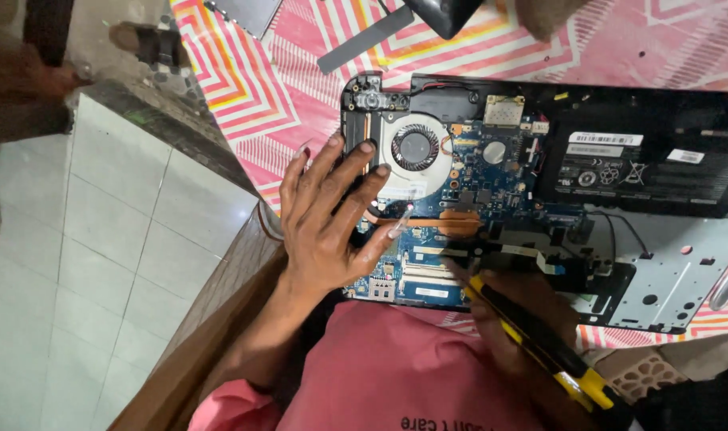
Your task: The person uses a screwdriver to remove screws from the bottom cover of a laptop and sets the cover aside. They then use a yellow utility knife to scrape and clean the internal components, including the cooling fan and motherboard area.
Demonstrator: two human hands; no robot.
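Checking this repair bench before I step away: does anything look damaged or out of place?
Nothing looks damaged. The opened laptop lies flat with its cooling fan and battery seated. Its removed cover strip lies loose on the tablecloth.

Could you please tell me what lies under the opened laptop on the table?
Under the opened black laptop chassis lies a pink, orange and white zigzag tablecloth, showing around its edges. The table surface beneath the cloth is covered, so it cannot be seen.
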